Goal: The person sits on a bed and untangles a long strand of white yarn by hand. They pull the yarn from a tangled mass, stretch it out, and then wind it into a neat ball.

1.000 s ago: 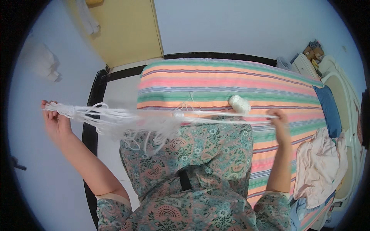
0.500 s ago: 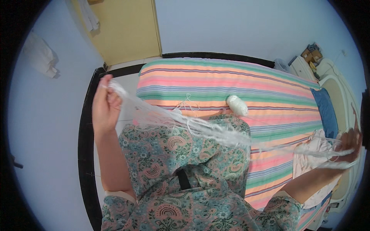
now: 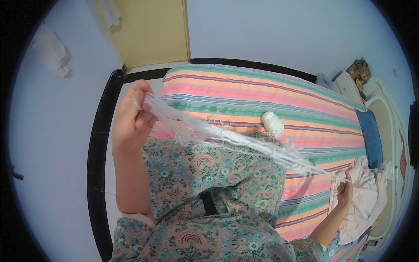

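A loose hank of white yarn (image 3: 235,139) stretches across my lap between both hands, its strands slightly blurred. My left hand (image 3: 136,111) is raised at the left with fingers curled round one end of it. Lower, at the right, my right hand (image 3: 345,192) pinches the strands at the other end. Beyond my lap a white ball of yarn (image 3: 273,123) lies on the striped bedspread (image 3: 262,94). A few loose white strands (image 3: 219,117) curl on the bedspread to the left of the ball.
At the right, a crumpled pale pink cloth (image 3: 362,198) and a blue pillow (image 3: 370,137) lie by the cream headboard (image 3: 390,131). A white bedside cabinet (image 3: 348,88) stands at the far right corner. My patterned garment (image 3: 209,179) covers my lap.
My right hand has come inward from the far right and closed on the yarn. My left hand has shifted slightly right. The stretched hank is now shorter.
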A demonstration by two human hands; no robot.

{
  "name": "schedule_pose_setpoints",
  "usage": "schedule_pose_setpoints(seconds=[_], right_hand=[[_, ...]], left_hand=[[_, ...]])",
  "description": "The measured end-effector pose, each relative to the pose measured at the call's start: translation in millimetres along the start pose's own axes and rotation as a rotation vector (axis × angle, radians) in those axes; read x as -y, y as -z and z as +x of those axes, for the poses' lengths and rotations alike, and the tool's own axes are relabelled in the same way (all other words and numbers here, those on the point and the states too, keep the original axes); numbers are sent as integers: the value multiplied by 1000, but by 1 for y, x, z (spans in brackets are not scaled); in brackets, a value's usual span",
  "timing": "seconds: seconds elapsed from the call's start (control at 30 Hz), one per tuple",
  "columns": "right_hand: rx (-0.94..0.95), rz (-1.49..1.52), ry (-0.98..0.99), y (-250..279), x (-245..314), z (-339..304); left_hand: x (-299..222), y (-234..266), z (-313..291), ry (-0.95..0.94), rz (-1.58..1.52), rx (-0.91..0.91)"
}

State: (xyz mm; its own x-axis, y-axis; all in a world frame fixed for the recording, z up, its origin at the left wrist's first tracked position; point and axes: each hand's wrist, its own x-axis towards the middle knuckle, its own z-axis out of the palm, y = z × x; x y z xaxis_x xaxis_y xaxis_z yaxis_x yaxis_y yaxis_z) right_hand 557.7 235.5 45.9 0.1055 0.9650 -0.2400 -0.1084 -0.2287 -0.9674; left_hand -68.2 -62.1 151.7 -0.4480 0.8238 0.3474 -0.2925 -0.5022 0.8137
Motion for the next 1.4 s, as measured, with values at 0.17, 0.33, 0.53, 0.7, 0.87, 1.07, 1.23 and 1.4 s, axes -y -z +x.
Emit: schedule_pose_setpoints(seconds=[0.17,0.33,0.53,0.7,0.87,1.07,1.23,1.4], right_hand=[[205,-333,12,-25,1,-31],[384,-752,108,-44,-41,13],[666,-967,413,-136,-27,-26],[843,-861,501,-217,-14,-97],[863,-997,972,-275,-46,-146],[894,-1125,1189,-287,-62,-140],[905,-517,263,-297,-53,-149],[813,297,-421,-320,-39,-163]], left_hand=[[5,3,3,0,173,-87],[51,19,22,319,633,-274],[81,29,16,371,880,-221],[101,8,17,352,923,-25],[112,-9,9,290,1103,172],[90,-31,-12,45,1468,137],[87,-41,-28,675,974,344],[151,-41,-57,805,525,645]])
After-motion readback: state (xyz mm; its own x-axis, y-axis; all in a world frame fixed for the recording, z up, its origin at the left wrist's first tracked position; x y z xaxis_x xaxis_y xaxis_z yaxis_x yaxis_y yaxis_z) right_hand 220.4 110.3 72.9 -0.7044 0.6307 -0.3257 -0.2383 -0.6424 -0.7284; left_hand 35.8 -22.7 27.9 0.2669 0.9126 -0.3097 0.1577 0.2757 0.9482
